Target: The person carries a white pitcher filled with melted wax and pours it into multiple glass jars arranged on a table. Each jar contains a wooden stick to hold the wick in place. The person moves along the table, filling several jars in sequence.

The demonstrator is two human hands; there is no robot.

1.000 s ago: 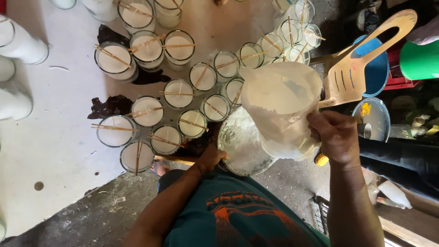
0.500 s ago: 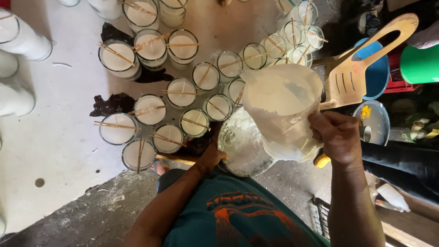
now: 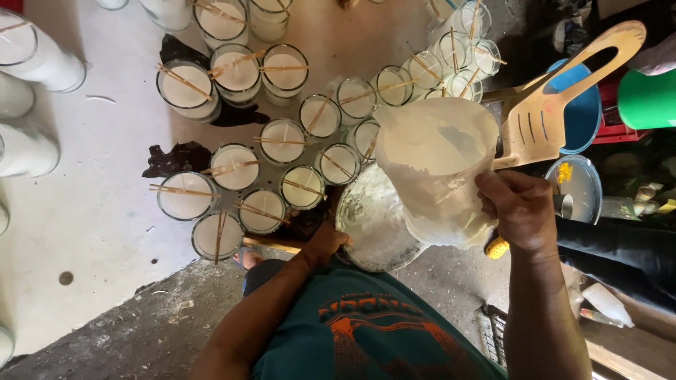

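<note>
My right hand (image 3: 522,211) grips the side of a white, wax-coated plastic jug (image 3: 436,169), held upright above a round metal pot (image 3: 372,224). My left hand (image 3: 325,243) rests on the pot's near-left rim. Just beyond the pot stand several glass jars (image 3: 282,141) filled with white wax, each with thin wooden sticks laid across the mouth. The jug covers part of the pot and of the nearest jars.
More wax-filled jars (image 3: 218,14) stand at the back, and tall white ones (image 3: 28,148) on the left. A slotted wooden spatula (image 3: 542,116) lies right of the jug, by a blue bowl (image 3: 581,112), a green container (image 3: 648,98) and a small metal dish (image 3: 574,186).
The jug has come slightly nearer and more upright in my right hand. My left hand stays on the pot's rim.
</note>
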